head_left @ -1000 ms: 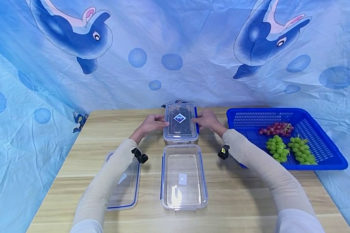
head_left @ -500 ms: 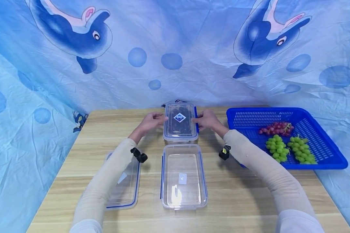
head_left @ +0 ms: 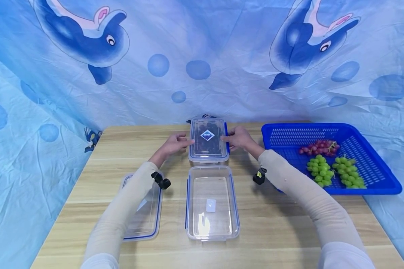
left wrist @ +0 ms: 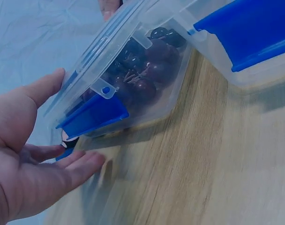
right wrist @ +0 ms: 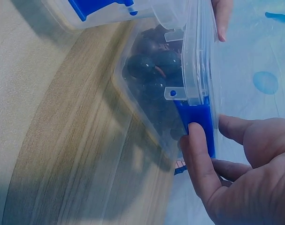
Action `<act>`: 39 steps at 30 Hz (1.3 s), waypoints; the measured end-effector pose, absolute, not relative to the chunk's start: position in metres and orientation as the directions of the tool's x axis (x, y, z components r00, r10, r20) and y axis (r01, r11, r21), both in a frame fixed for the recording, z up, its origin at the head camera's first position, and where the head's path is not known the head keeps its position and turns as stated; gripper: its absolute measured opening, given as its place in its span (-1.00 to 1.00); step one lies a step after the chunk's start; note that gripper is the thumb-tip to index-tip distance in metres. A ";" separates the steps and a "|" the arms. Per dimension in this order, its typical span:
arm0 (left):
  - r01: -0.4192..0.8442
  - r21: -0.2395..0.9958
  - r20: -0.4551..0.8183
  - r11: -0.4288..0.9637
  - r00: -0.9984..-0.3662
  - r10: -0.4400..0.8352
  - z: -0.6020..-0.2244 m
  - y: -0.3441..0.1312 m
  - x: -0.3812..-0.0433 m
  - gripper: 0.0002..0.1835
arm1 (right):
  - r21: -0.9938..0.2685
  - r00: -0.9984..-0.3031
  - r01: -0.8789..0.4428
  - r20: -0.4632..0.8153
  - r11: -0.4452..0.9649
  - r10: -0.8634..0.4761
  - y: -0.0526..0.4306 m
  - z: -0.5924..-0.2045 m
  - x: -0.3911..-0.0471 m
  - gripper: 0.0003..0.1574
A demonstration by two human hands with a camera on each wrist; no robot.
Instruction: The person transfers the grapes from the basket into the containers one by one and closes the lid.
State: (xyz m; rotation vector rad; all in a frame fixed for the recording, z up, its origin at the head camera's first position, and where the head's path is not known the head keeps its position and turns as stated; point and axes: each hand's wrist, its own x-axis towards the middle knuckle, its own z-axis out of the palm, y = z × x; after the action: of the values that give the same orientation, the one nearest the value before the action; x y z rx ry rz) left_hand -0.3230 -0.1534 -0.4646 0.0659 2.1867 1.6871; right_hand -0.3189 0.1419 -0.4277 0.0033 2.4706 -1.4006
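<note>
A lidded clear food container (head_left: 208, 151) with dark grapes (left wrist: 149, 70) inside stands at the table's far middle. My right hand (head_left: 239, 138) pinches its right edge, thumb on the lid (right wrist: 212, 61) and a finger on the blue latch (right wrist: 201, 126), which lies against the wall. On the other side, my left hand (head_left: 176, 144) has its thumb at the lid's edge. Its fingers reach out below the left latch (left wrist: 93, 115), which slants outward. In front stands a second, uncovered container (head_left: 213, 224) with nothing in it.
Under the left forearm lies a clear lid (head_left: 143, 220) with a blue seal. A blue basket (head_left: 383, 179) at the right holds red grapes (head_left: 320, 148) and two green bunches, one of them green grapes (head_left: 320, 170). A blue dolphin-print curtain (head_left: 202, 101) hangs behind the table.
My left thumb slid slightly back along the lid's edge, then returned toward its earlier spot. The right hand and the container stay in place.
</note>
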 end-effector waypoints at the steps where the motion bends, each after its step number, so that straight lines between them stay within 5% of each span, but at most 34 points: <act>1: -0.212 0.946 -0.279 0.245 -0.918 0.282 -0.465 -0.153 -0.323 -0.03 | -0.837 -0.955 0.149 -0.260 0.527 -0.144 0.142 -0.427 -0.319 -0.40; 8: -0.329 0.938 -0.347 0.112 -0.877 0.331 -0.467 -0.150 -0.324 -0.07 | -0.839 -0.954 0.154 -0.263 0.521 -0.142 0.142 -0.427 -0.318 -0.39; 28: -0.132 0.898 -0.213 0.420 -0.965 0.153 -0.446 -0.139 -0.320 -0.62 | -0.830 -0.957 0.151 -0.260 0.537 -0.133 0.137 -0.425 -0.319 -0.48; 39: -0.084 0.877 -0.161 0.472 -0.979 0.126 -0.439 -0.135 -0.315 -0.74 | -0.806 -0.953 0.121 -0.257 0.579 -0.159 0.137 -0.423 -0.322 -0.51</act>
State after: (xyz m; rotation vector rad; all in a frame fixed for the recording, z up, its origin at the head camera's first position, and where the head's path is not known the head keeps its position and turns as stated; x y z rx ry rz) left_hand -0.3146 -0.1352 -0.4389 0.0371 2.5152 1.5158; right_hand -0.3217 0.1372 -0.4227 -0.0317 2.5109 -1.3161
